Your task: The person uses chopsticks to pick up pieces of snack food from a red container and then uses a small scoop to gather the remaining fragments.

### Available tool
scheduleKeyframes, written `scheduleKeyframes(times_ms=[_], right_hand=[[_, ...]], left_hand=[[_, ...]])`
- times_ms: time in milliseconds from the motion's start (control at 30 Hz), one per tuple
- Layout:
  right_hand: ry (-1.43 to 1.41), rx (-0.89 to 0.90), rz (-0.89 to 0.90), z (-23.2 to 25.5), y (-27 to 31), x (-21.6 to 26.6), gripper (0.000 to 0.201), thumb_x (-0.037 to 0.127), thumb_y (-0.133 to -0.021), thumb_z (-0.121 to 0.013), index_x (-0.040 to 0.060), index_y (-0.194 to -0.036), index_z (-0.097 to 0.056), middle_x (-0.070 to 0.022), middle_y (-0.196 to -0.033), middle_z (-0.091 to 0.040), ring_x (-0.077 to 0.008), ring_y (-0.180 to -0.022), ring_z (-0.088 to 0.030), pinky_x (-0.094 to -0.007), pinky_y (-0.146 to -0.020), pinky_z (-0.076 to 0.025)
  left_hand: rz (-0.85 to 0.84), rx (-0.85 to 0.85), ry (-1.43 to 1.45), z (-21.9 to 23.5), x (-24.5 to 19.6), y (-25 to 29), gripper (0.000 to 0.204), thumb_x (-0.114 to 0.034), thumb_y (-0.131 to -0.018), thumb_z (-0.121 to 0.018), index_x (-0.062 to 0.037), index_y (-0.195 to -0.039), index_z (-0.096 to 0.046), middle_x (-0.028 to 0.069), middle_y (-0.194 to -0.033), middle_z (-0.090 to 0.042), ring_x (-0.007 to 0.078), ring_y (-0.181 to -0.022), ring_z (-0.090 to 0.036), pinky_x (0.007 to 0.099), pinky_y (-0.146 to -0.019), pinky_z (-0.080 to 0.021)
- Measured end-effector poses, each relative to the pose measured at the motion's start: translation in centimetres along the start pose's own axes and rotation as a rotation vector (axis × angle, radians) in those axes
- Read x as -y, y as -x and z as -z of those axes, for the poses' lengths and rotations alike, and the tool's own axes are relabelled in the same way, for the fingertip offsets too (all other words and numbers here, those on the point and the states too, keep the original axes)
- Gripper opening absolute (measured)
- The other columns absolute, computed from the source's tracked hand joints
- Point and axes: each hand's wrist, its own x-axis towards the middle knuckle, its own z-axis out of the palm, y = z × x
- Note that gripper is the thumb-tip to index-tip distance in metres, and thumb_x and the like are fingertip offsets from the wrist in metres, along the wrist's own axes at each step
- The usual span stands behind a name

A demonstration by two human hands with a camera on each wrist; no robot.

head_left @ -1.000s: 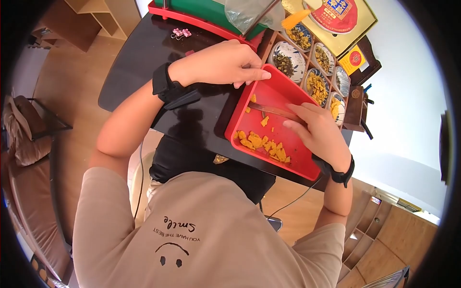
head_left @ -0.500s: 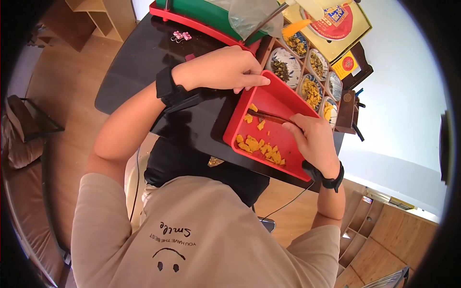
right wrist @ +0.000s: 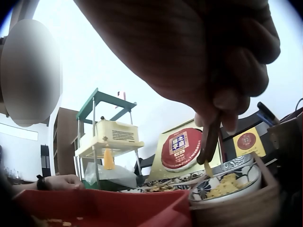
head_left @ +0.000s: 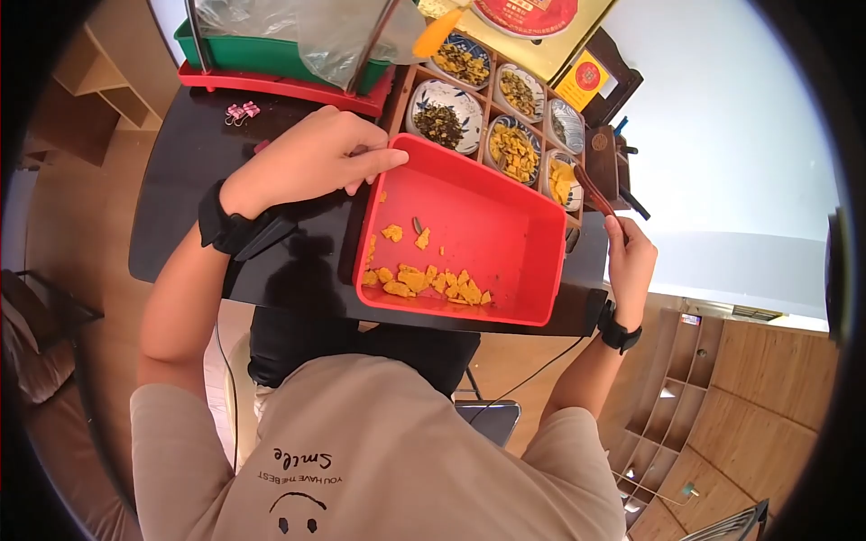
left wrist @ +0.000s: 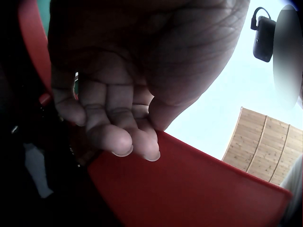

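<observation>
The left hand [head_left: 311, 162] grips the far left corner of the red tray [head_left: 505, 230], which lies on the dark tabletop [head_left: 180, 180] with yellow pieces [head_left: 424, 281] along its near wall; if this hand lifts the corner, the pieces could slide. The right hand [head_left: 630, 261] holds wooden tongs [head_left: 593, 189] over a bowl [head_left: 561, 180], and a weak squeeze could drop a piece.
</observation>
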Motion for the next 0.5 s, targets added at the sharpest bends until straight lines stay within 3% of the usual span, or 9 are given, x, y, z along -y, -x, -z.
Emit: scheduleKeyframes(times_ms=[33, 100, 133, 200, 333, 400, 500], right_hand=[[-0.001, -0.001, -0.006, 0.0, 0.0, -0.2, 0.032, 0.031, -0.101, -0.069, -0.0004, -0.099, -0.075, -0.0122, -0.062, -0.056, -0.0197, -0.054, -0.05, -0.0316, -0.056, -0.043], [0.053, -0.084, 0.032, 0.3, -0.1, -0.3, 0.033, 0.029, -0.102, -0.069, -0.0041, -0.101, -0.074, -0.0042, -0.064, -0.057, -0.009, -0.062, -0.046, -0.0278, -0.055, -0.038], [0.051, -0.082, 0.031, 0.8, 0.2, 0.4, 0.033, 0.029, -0.102, -0.069, -0.0041, -0.101, -0.074, -0.0042, -0.064, -0.057, -0.009, -0.062, -0.046, -0.0278, -0.055, -0.038], [-0.077, -0.201, 0.022, 1.9, 1.7, 2.8, 0.023, 0.021, -0.098, -0.072, -0.0022, -0.1, -0.075, -0.0143, -0.068, -0.063, -0.0174, -0.059, -0.055, -0.0309, -0.059, -0.046], [-0.208, 0.003, 0.256, 2.9, 6.7, 8.8, 0.015, 0.012, -0.091, -0.078, -0.0017, -0.097, -0.075, -0.0134, -0.069, -0.065, -0.0163, -0.057, -0.058, -0.0303, -0.056, -0.044], [-0.139, 0.109, 0.387, 2.3, 8.0, 10.6, 0.012, 0.009, -0.086, -0.081, 0.0004, -0.09, -0.074, -0.0095, -0.063, -0.06, -0.0211, -0.052, -0.055, -0.0336, -0.051, -0.042], [-0.191, 0.088, 0.459, 0.1, 8.6, 12.0, 0.013, 0.01, -0.084, -0.083, 0.0018, -0.09, -0.074, -0.0083, -0.062, -0.06, -0.0223, -0.051, -0.056, -0.034, -0.049, -0.043]], left_hand=[[0.015, -0.004, -0.016, 0.0, -0.1, 0.0, 0.048, -0.035, -0.104, -0.063, 0.0002, -0.071, -0.065, 0.0073, -0.056, -0.06, 0.0165, -0.051, -0.06, 0.0315, -0.054, -0.045], [0.009, 0.002, -0.007, 0.0, -0.1, -0.1, 0.048, -0.035, -0.104, -0.064, 0.0001, -0.071, -0.065, 0.0071, -0.056, -0.06, 0.0163, -0.052, -0.061, 0.0311, -0.054, -0.045], [0.008, 0.001, 0.002, 0.0, -0.1, 0.0, 0.048, -0.035, -0.104, -0.064, -0.0001, -0.071, -0.065, 0.007, -0.056, -0.06, 0.016, -0.052, -0.061, 0.0307, -0.054, -0.045], [-0.001, 0.006, 0.011, 0.1, 0.1, -0.2, 0.047, -0.034, -0.104, -0.063, 0.0002, -0.072, -0.063, 0.0059, -0.057, -0.059, 0.0134, -0.052, -0.059, 0.0294, -0.053, -0.044], [-0.046, -0.021, 0.003, -0.1, 0.2, 0.1, 0.048, -0.036, -0.105, -0.063, 0.0, -0.073, -0.062, 0.005, -0.059, -0.057, 0.0115, -0.053, -0.058, 0.0285, -0.053, -0.043], [-0.025, -0.001, -0.044, 0.2, 0.3, 0.1, 0.048, -0.037, -0.105, -0.063, -0.0001, -0.074, -0.062, 0.0049, -0.059, -0.058, 0.0119, -0.053, -0.058, 0.0287, -0.053, -0.043], [-0.037, 0.007, -0.039, 0.0, 0.4, 0.0, 0.049, -0.038, -0.105, -0.062, 0.0004, -0.074, -0.064, 0.005, -0.059, -0.058, 0.0122, -0.054, -0.058, 0.0287, -0.053, -0.043]])
